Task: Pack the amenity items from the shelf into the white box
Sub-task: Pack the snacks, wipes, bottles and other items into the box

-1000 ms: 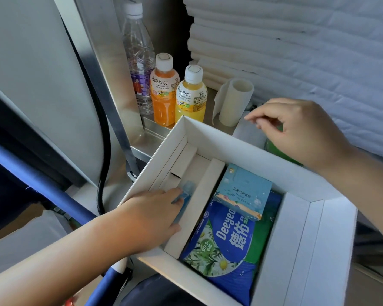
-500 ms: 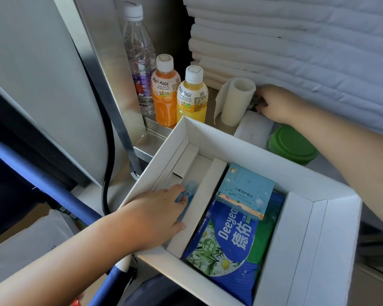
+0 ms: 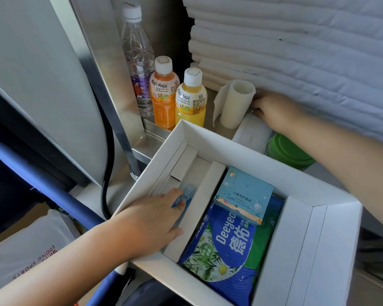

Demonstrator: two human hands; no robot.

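Orange bottle (image 3: 164, 93) reads MOGU MOGU; blue pack (image 3: 226, 257) reads Deeyeo.

Right hand (image 3: 274, 111): fingertips hidden behind the roll (image 3: 234, 102); whether they grip anything cannot be told. Left hand (image 3: 150, 219): covers the near end of a small blue item (image 3: 187, 191), its kind unclear. Green lid (image 3: 290, 151): partly hidden by the box (image 3: 237, 151) wall and the right forearm. Wipes pack (image 3: 230, 250): upper end under the carton (image 3: 245, 195). Box: near corner cut off by the lower edge. Towels (image 3: 296, 40): cut off at top and right.
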